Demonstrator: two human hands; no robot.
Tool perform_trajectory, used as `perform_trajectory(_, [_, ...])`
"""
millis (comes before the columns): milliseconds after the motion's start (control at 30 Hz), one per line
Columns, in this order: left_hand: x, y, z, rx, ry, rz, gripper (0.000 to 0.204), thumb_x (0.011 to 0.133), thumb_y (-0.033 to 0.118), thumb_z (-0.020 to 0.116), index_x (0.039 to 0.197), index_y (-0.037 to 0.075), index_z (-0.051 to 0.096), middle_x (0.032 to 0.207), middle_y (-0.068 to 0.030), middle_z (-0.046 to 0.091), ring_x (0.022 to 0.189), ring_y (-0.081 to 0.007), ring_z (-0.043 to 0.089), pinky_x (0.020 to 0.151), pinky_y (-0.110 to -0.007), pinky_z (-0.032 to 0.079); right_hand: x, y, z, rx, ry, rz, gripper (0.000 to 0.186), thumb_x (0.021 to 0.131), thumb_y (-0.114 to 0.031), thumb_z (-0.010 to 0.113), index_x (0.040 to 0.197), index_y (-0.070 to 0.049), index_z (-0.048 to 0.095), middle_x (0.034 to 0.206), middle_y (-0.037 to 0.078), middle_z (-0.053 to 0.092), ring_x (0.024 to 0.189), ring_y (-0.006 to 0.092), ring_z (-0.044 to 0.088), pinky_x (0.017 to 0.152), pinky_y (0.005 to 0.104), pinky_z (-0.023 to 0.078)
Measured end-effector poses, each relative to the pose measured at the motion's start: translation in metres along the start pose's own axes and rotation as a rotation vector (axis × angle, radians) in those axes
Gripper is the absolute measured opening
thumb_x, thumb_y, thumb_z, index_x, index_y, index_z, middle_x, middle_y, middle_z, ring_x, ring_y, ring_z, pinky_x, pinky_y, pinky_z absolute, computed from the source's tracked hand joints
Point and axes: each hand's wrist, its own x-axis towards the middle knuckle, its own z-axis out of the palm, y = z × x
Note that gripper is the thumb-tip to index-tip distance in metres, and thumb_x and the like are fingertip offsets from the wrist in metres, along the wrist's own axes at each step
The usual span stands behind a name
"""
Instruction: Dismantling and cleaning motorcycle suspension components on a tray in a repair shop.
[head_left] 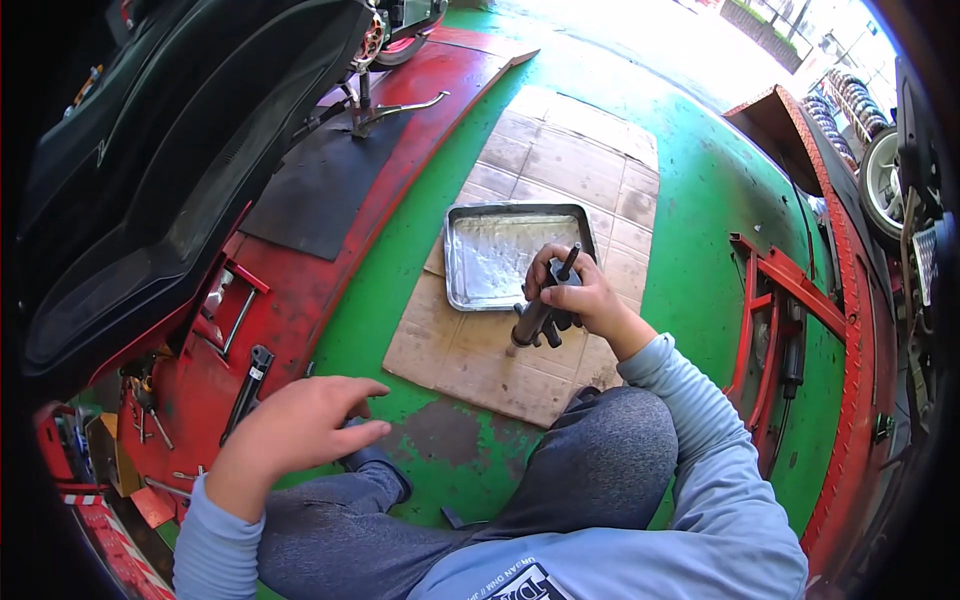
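Observation:
My right hand [597,300] is closed around a dark, tube-shaped metal part [532,325] with short lugs on its side and a thin rod at its upper end. It looks like a motorcycle fork leg or damper, but I cannot tell which. The part is tilted, its thicker end toward me, over the cardboard [475,355] and beside the near right corner of a shallow metal tray [490,255]. A thin film of liquid seems to cover the tray's bottom. To the left, my left hand [310,425] hovers with fingers apart, holding nothing.
A dark scooter [190,150] stands on a red lift platform [390,175] at the left. On that platform lie a black bar-shaped tool [247,390] and a screwdriver [146,395]. At the right are a red metal frame [790,280] and a white-rimmed wheel [882,180]. The floor [700,230] is green.

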Motion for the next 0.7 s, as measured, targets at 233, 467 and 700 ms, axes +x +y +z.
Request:
perform_trajectory(233, [0.011,-0.027,0.033,0.123,-0.242,-0.057,0.055,0.089,0.035,0.064,0.13,0.0,0.054,0.115,-0.0206,0.065,0.105,-0.0331,0.063,0.09,-0.039,0.051,-0.002,0.013,-0.001,0.096,-0.011,-0.063,0.048,0.088,-0.052,0.061,0.089,-0.005,0.053,0.082,0.004,0.058,0.08,0.0129,0.055,0.075,0.0281,0.045])
perform_trajectory(467, [0.014,-0.034,0.026,-0.022,-0.207,-0.126,0.059,0.09,0.038,0.063,0.134,0.0,0.05,0.117,-0.021,0.064,0.107,-0.0327,0.063,0.092,-0.038,0.05,-0.008,0.01,-0.008,0.092,-0.088,-0.016,0.102,0.069,-0.096,0.013,0.092,-0.004,0.052,0.087,0.008,0.058,0.085,0.0168,0.056,0.08,0.0307,0.045])
perform_trajectory(700, [0.005,-0.05,0.017,-0.044,-0.199,-0.216,0.06,0.089,0.038,0.064,0.135,0.001,0.05,0.117,-0.0199,0.065,0.107,-0.0325,0.063,0.092,-0.038,0.05,-0.01,-0.018,0.011,0.093,0.076,-0.026,0.104,0.076,-0.092,0.011,0.101,-0.001,0.056,0.085,0.006,0.056,0.086,0.0172,0.058,0.083,0.0311,0.046])
